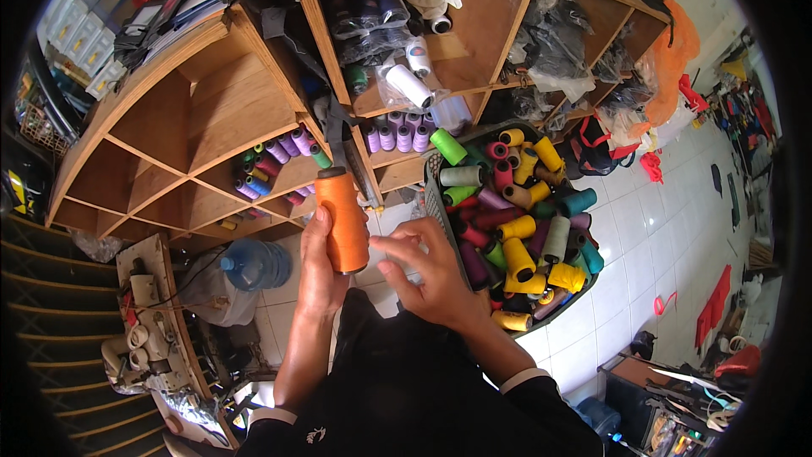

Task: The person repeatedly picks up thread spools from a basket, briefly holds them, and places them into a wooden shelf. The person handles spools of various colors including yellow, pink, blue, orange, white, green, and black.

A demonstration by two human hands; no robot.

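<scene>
My left hand (320, 267) grips a tall orange thread spool (342, 218) upright by its lower part, in front of the wooden shelf unit (220, 110). My right hand (425, 271) hovers just right of the spool with fingers spread and bent, holding nothing that I can see; a fine thread end may be pinched but it is too small to tell. Right of that hand stands a dark plastic basket (433, 195) filled with several thread cones in yellow, green, maroon, teal and grey.
Shelf compartments hold purple, green and pink spools (283, 156) and a row of lilac spools (397, 137). Bagged white cones (410, 85) lie higher up. A blue water bottle (254, 264) and a sewing machine part (148, 322) sit at lower left. White tiled floor (643, 228) lies on the right.
</scene>
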